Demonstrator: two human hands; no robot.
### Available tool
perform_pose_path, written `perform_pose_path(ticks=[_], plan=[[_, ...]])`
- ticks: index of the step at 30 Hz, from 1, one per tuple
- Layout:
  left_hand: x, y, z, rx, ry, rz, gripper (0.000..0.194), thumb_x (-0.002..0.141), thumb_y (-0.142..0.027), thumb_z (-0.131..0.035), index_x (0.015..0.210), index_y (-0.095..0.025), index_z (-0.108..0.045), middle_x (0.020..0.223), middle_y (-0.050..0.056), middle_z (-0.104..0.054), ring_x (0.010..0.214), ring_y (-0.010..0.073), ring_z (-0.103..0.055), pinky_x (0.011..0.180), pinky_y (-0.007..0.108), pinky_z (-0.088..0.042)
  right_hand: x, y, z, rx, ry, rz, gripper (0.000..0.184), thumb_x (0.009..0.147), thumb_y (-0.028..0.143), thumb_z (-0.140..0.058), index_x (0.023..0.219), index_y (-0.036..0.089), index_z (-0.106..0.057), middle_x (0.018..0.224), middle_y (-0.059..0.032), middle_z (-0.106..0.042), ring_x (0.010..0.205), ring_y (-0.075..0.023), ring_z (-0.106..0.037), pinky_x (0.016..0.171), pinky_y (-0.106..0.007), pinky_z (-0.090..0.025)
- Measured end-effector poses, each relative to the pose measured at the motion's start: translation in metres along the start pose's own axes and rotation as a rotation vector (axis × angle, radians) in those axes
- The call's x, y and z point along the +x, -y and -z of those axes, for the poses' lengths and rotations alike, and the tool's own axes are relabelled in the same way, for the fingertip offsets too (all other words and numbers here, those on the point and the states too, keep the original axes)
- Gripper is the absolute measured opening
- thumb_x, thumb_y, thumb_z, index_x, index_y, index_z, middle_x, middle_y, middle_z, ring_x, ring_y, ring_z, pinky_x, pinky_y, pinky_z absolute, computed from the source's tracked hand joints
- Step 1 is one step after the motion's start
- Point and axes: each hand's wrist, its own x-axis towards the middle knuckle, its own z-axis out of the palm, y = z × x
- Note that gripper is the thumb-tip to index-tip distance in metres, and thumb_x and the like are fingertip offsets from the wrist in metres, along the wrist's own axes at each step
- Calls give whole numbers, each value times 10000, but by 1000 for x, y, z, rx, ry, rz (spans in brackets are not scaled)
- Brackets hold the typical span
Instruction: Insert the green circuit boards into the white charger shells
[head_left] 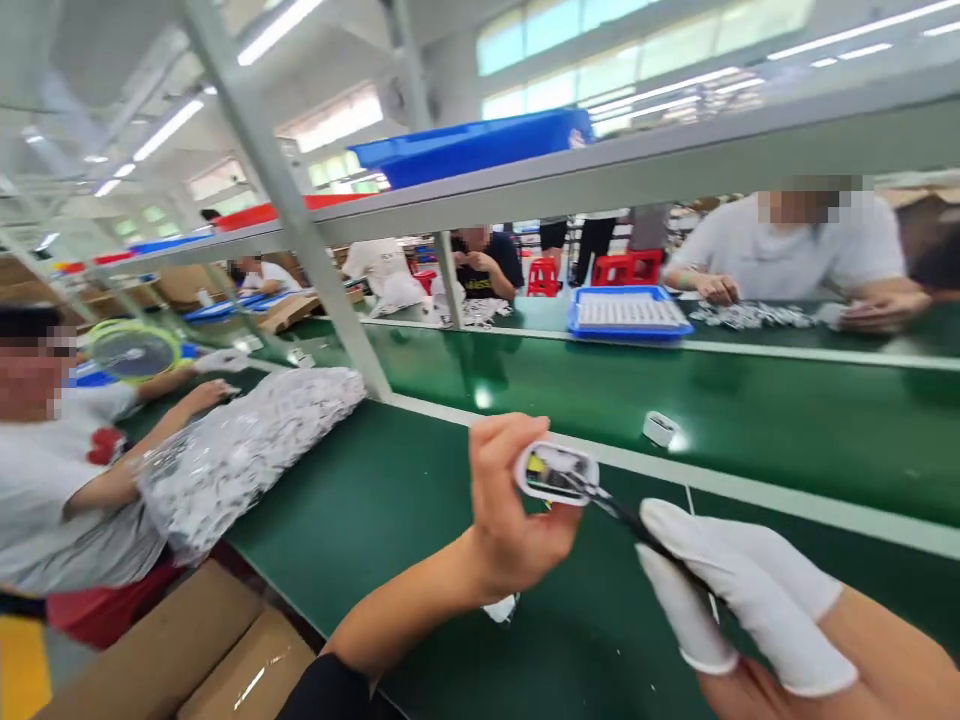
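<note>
- One white oval housing was gripped between thumb and fingers of the bare left hand, raised above the surface, small parts being shown in its open end
- One pair of dark tweezers was pinched in the right hand, on which at least three white finger covers were worn; the tip was set at the housing's opening
- Below, one small white piece was seen on the green worktop
- Beyond one pale strip, one white casing was rested on a glossy green band
- To the left, one clear bag was packed with white parts; one cardboard box was placed nearer
- Above, one large blue bin was borne by a grey shelf
- Across, one blue tray was filled with rows of white pieces, near one scattered heap
- At least four co-workers and three red stools were seen, the room being lit by strip lights and windows
</note>
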Motion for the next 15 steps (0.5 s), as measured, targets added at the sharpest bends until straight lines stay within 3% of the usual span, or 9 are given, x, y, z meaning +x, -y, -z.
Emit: perform_pose_path(ticks=[3,7,12,15], plan=[[3,-7,5,-28,26,10,576,738,-110,-729,1263,-172,-500,1010,58,-527,925,161,-542,748,270,-541,4,7,14,-60,-24,64,223,934,126,-548,1120,104,-669,830,-105,-721,672,-195,-684,529,-276,-506],[6,-18,7,-10,61,-6,547,713,-88,-741,1212,-151,-527,967,50,-536,901,159,-549,738,266,-530,3,15,16,12,-22,18,306,928,164,-517,1204,78,-616,938,-155,-700,787,-236,-670,607,-315,-530],[9,-24,12,15,108,28,551,694,-77,-729,1203,-153,-531,956,44,-533,887,167,-547,728,279,-525,-4,12,14,72,-45,-20,355,896,166,-576,1243,92,-594,966,-146,-688,758,-223,-654,615,-320,-534],[11,-24,15,15,127,44,602,681,-43,-722,1235,-158,-517,994,47,-527,894,163,-532,728,278,-523,-7,7,14,141,-9,-59,327,894,191,-606,1219,187,-644,948,-98,-718,715,-218,-674,566,-309,-539]])
